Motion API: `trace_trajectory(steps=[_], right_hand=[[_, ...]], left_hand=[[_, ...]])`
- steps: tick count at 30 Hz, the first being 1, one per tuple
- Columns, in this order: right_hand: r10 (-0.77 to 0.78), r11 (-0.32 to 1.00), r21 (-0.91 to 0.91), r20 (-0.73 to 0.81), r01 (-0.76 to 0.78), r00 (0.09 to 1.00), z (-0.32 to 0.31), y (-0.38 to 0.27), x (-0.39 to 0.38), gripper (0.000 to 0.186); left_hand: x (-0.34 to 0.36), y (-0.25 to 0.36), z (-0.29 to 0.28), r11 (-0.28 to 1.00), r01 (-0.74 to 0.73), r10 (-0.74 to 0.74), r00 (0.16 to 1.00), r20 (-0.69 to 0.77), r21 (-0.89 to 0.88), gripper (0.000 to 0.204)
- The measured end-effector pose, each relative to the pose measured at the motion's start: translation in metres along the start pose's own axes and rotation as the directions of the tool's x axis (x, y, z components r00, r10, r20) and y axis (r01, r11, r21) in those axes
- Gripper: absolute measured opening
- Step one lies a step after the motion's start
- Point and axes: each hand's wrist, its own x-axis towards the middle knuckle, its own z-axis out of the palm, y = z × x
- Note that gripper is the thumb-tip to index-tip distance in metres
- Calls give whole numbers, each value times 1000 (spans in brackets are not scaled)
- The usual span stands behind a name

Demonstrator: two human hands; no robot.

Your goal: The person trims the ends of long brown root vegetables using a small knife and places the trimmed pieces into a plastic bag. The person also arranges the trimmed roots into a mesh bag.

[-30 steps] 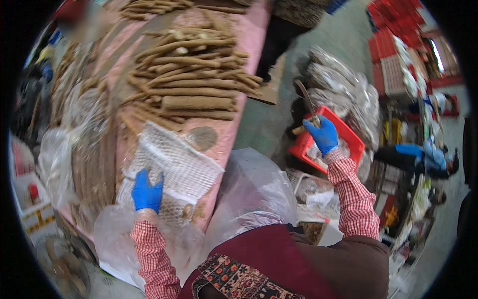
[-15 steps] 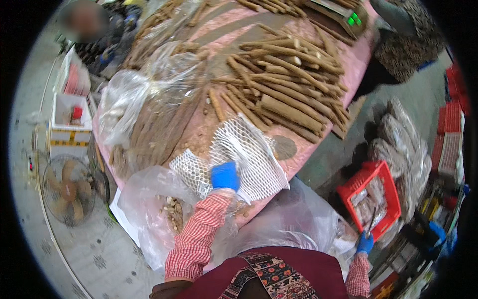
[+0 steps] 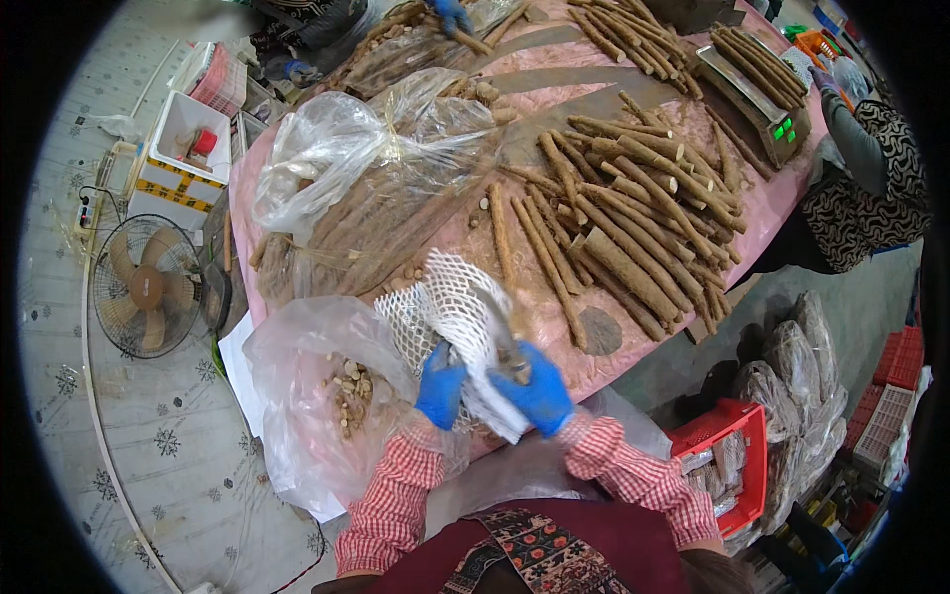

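Observation:
My blue-gloved left hand [image 3: 441,384] is closed on white foam netting [image 3: 457,297], which lies bunched and folded over the near edge of the table. Against the netting's right side, my blue-gloved right hand [image 3: 535,392] grips what looks like a knife [image 3: 495,309], its greyish blade blurred by motion and pointing away from me. Just beyond my hands lie several long brown roots [image 3: 542,259]. A large pile of the same roots [image 3: 643,213] is to the right. Left of my left hand, a clear plastic bag [image 3: 297,346] contains short cut root pieces [image 3: 350,396].
The table has a pink cover [image 3: 445,238]. Bagged roots [image 3: 396,208] lie at left; a scale [image 3: 757,104] bearing roots stands far right. A red crate [image 3: 757,445] is at my right, a fan [image 3: 146,287] at left. Co-workers' hands [image 3: 450,14] work across the table.
My right hand has come from the red crate to the netting, bringing the knife-like tool. The netting is now folded and bunched between both hands. The view has shifted.

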Motion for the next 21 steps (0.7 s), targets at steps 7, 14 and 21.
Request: trace_trajectory(steps=[7, 14, 21], right_hand=[[158, 941, 247, 290, -233, 944, 25, -6, -7, 35], [167, 969, 161, 123, -186, 978, -22, 7, 14, 36], [24, 990, 125, 256, -58, 966, -17, -11, 30, 55]], left_hand=[[-2, -1, -12, 833, -24, 15, 1000, -21, -553, 20], [7, 41, -54, 931, -363, 286, 794, -537, -42, 14], [30, 19, -24, 773, -351, 131, 903, -409, -528, 21]])
